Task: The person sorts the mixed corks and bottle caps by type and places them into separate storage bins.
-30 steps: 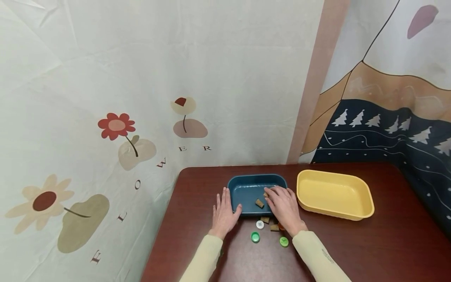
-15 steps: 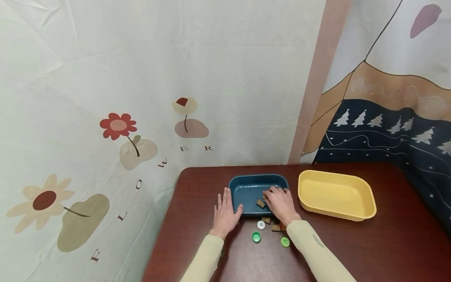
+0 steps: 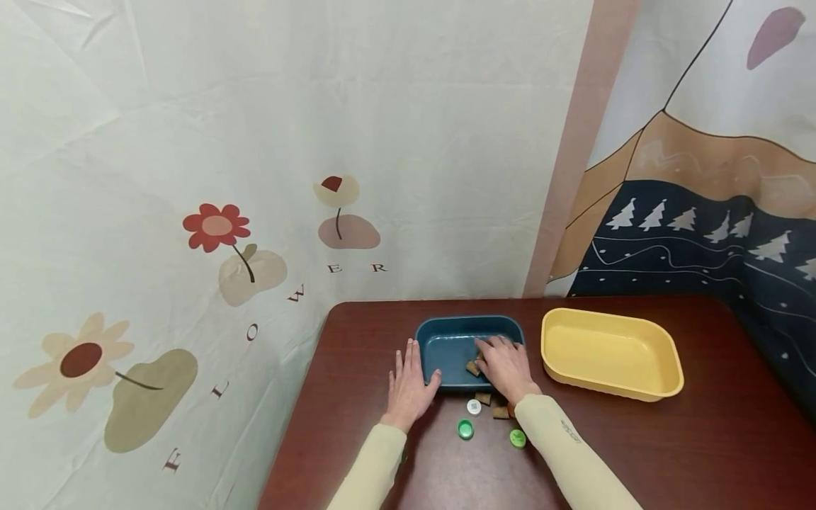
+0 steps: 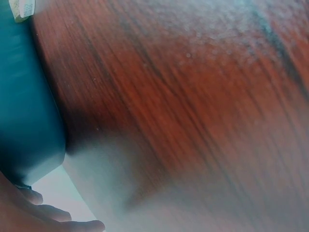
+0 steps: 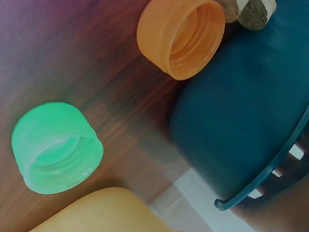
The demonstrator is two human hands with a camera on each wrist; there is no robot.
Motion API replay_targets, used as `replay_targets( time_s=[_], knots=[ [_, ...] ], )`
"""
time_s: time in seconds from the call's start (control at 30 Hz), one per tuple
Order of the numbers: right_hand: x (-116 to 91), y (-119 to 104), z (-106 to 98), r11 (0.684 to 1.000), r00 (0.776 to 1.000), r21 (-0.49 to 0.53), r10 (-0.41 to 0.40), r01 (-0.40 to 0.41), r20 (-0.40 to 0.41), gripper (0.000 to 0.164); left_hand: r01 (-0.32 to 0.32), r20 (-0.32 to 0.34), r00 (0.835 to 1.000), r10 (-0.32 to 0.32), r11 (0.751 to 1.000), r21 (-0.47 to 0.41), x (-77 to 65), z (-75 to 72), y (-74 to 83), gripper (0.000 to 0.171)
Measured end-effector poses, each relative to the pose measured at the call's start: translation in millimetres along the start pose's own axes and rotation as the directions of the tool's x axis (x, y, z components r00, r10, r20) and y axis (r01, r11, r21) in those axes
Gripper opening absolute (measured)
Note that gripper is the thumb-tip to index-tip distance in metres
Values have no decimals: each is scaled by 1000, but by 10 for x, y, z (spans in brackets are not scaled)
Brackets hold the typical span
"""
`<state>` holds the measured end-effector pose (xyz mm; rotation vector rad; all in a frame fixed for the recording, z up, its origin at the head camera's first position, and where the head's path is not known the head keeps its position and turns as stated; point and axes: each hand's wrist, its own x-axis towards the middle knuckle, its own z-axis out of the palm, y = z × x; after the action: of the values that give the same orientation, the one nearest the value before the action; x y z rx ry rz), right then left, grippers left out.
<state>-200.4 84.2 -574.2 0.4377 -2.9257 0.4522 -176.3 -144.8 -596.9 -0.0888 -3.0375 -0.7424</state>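
Note:
A blue plastic tray [image 3: 446,348] stands near the back of the table. My left hand [image 3: 408,391] rests with straight fingers along its left wall; the left wrist view catches only fingers [image 4: 43,215] of it, past the tray's corner. Inside the tray's right half, my right hand [image 3: 508,370] is lowered with bent fingers and pinches a cork [image 3: 480,357], mostly hidden between thumb and fingertips. Against it, on the tray floor, lies another cork [image 3: 472,368]. The right wrist view shows the tray's outer wall [image 5: 231,111], with the hand largely behind the rim.
In front of the tray lie two corks, one being the nearer cork [image 3: 501,413], a white cap [image 3: 474,407], a green cap [image 3: 465,429], a light green cap [image 3: 518,438] and an orange cap [image 5: 154,38]. A yellow tray [image 3: 608,354] stands to the right.
My right hand has shifted slightly left and lower into the blue tray, bringing its cork close against the other one. The left hand has stayed at the tray's side.

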Motion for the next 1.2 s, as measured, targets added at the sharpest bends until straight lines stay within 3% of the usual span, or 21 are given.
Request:
replay_targets(
  time_s=[0.3, 0.7, 1.2],
  knots=[
    [-101, 13, -20, 999, 999, 43, 6, -4, -38, 52, -10, -23, 1000, 10, 1000, -6, -27, 10, 1, 86],
    [-322, 20, -136, 995, 998, 100, 16, -10, -60, 64, 2, 0, 1000, -2, 1000, -7, -13, -16, 6, 86],
    [-714, 9, -201, 995, 996, 87, -41, 48, -85, 71, 3, 0, 1000, -3, 1000, -9, -20, -30, 10, 86]
  ],
)
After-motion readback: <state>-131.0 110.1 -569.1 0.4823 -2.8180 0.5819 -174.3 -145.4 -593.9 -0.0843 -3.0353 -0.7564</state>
